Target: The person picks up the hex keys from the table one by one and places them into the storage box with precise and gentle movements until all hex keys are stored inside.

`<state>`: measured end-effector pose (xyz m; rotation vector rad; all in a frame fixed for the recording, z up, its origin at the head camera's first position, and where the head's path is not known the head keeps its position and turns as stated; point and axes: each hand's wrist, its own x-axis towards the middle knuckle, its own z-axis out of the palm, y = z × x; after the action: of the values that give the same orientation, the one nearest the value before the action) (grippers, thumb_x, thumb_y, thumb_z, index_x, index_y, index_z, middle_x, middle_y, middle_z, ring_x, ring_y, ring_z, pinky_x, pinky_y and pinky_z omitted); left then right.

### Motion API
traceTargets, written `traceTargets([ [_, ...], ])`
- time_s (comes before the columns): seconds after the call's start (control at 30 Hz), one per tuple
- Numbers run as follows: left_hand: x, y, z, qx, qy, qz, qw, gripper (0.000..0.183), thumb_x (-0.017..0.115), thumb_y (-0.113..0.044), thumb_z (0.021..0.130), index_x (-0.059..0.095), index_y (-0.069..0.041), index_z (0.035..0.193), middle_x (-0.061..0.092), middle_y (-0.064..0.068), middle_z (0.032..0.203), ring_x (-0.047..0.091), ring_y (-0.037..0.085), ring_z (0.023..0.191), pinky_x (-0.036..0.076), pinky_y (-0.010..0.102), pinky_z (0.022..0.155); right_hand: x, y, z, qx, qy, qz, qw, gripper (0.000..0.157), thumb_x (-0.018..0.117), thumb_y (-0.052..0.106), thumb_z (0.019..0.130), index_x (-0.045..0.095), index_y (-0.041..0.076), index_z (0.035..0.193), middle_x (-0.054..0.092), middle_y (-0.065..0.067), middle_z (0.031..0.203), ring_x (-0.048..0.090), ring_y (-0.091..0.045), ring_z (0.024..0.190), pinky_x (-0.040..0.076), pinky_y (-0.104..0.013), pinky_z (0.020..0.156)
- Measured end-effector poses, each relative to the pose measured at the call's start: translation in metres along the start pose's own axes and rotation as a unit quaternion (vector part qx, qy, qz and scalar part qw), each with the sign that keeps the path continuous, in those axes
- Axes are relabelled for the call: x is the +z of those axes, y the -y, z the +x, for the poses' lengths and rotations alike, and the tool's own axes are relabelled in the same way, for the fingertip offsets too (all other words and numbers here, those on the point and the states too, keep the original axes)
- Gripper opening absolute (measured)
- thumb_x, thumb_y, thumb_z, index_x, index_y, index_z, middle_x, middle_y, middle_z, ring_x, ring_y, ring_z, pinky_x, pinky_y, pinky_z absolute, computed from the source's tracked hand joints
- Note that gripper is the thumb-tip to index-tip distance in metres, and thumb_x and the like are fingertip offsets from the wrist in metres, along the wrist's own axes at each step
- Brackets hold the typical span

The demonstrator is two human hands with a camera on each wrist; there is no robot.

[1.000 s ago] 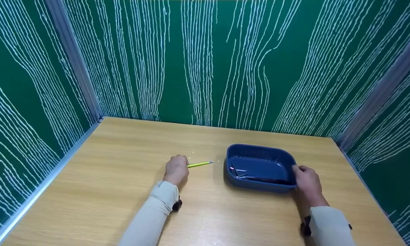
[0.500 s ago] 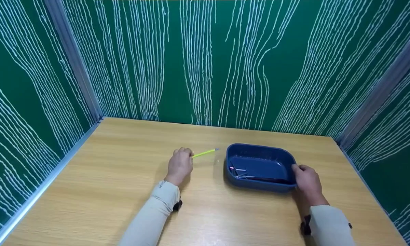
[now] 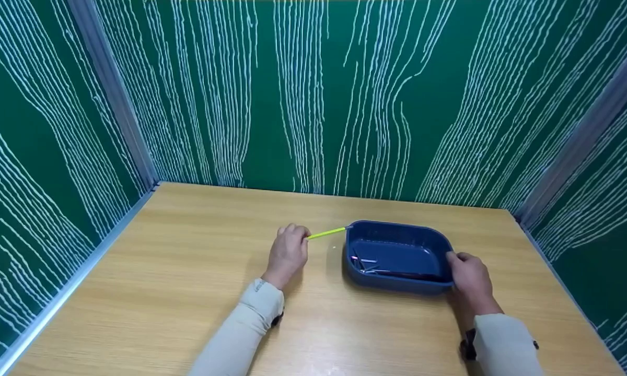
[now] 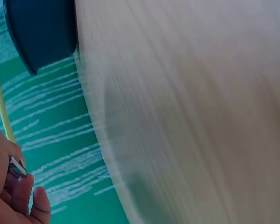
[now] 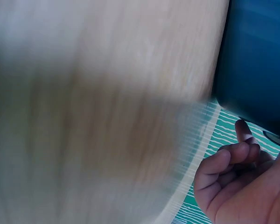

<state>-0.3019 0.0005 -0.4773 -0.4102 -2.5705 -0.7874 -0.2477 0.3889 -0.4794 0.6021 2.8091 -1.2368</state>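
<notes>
My left hand (image 3: 288, 253) pinches a yellow-green pencil (image 3: 326, 233), which points to the right and is raised off the table. Its eraser end appears at the left rim of a blue plastic box (image 3: 399, 284) in the head view. Between the same fingers a small shiny metal piece (image 4: 17, 166) shows in the left wrist view; its kind is unclear. My right hand (image 3: 472, 277) grips the box's right end by the rim, thumb on top. Inside the box, along its near side, lie a dark slender thing (image 3: 413, 275) and several thin shiny pieces (image 3: 366, 260).
The box stands on a wooden table (image 3: 151, 292). A tiny pale crumb (image 3: 334, 247) lies left of the box. Green walls (image 3: 345, 104) with white wavy lines enclose the table at the back and both sides.
My left hand has lifted the pencil and carried it right and away from me, bringing its eraser end to the box's left rim. The right hand and the box have stayed in place.
</notes>
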Motion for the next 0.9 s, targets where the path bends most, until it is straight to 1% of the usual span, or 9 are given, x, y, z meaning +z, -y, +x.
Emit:
traceTargets([
  [0.2, 0.011, -0.021, -0.002, 0.015, 0.011, -0.01, 0.9998, 0.01, 0.055, -0.014, 0.084, 0.059, -0.018, 0.092, 0.051, -0.006, 0.082, 0.043, 0.011, 0.078, 0.039, 0.022, 0.065, 0.001, -0.001, -0.001, -0.011, -0.005, -0.002, 1.0, 0.075, 0.02, 0.058, 0.086, 0.033, 0.0, 0.132, 0.035, -0.025, 0.133, 0.034, -0.038, 0.121, 0.026, -0.053, 0.097],
  [0.3, 0.018, -0.032, -0.003, 0.026, 0.011, -0.019, 0.9994, 0.01, 0.055, -0.015, 0.083, 0.06, -0.017, 0.091, 0.054, -0.006, 0.084, 0.046, 0.012, 0.08, 0.039, 0.023, 0.068, 0.0, -0.002, -0.001, -0.022, -0.017, -0.01, 1.0, 0.071, 0.021, 0.056, 0.087, 0.04, 0.001, 0.128, 0.041, -0.024, 0.129, 0.039, -0.037, 0.117, 0.03, -0.051, 0.094],
  [0.43, 0.024, -0.048, -0.002, 0.038, 0.006, -0.035, 0.9987, 0.01, 0.056, -0.014, 0.082, 0.062, -0.016, 0.09, 0.057, -0.006, 0.086, 0.049, 0.014, 0.082, 0.041, 0.025, 0.071, -0.002, -0.002, 0.0, -0.032, -0.025, -0.014, 0.999, 0.069, 0.022, 0.054, 0.088, 0.043, 0.0, 0.124, 0.044, -0.024, 0.126, 0.041, -0.036, 0.115, 0.031, -0.051, 0.093],
  [0.5, 0.026, -0.055, -0.001, 0.037, 0.008, -0.039, 0.9985, 0.01, 0.056, -0.013, 0.082, 0.063, -0.017, 0.089, 0.057, -0.006, 0.086, 0.049, 0.013, 0.082, 0.042, 0.025, 0.072, -0.003, -0.001, 0.001, -0.025, -0.015, -0.009, 1.0, 0.071, 0.021, 0.055, 0.088, 0.038, -0.001, 0.128, 0.039, -0.025, 0.13, 0.037, -0.037, 0.119, 0.029, -0.052, 0.095],
  [0.6, 0.029, -0.065, -0.001, 0.02, 0.032, -0.046, 0.9983, 0.01, 0.056, -0.015, 0.083, 0.062, -0.019, 0.09, 0.054, -0.007, 0.086, 0.045, 0.011, 0.082, 0.042, 0.023, 0.071, -0.005, -0.001, 0.001, -0.013, -0.004, -0.003, 1.0, 0.073, 0.02, 0.056, 0.088, 0.032, -0.001, 0.132, 0.035, -0.025, 0.133, 0.033, -0.038, 0.121, 0.028, -0.052, 0.096],
  [0.73, 0.033, -0.076, -0.002, 0.01, 0.061, -0.038, 0.9973, 0.009, 0.056, -0.017, 0.084, 0.06, -0.021, 0.091, 0.053, -0.008, 0.087, 0.043, 0.01, 0.082, 0.042, 0.022, 0.072, -0.003, -0.001, 0.001, -0.011, 0.0, -0.003, 1.0, 0.074, 0.019, 0.056, 0.087, 0.032, -0.001, 0.132, 0.036, -0.025, 0.132, 0.034, -0.038, 0.121, 0.029, -0.053, 0.096],
  [0.9, 0.041, -0.087, -0.003, 0.031, 0.072, -0.025, 0.9966, 0.008, 0.055, -0.018, 0.085, 0.059, -0.022, 0.09, 0.055, -0.008, 0.088, 0.043, 0.01, 0.082, 0.042, 0.021, 0.072, -0.001, -0.002, 0.0, -0.011, 0.002, 0.001, 1.0, 0.074, 0.019, 0.057, 0.087, 0.032, -0.001, 0.132, 0.036, -0.025, 0.132, 0.036, -0.037, 0.119, 0.03, -0.052, 0.095],
])
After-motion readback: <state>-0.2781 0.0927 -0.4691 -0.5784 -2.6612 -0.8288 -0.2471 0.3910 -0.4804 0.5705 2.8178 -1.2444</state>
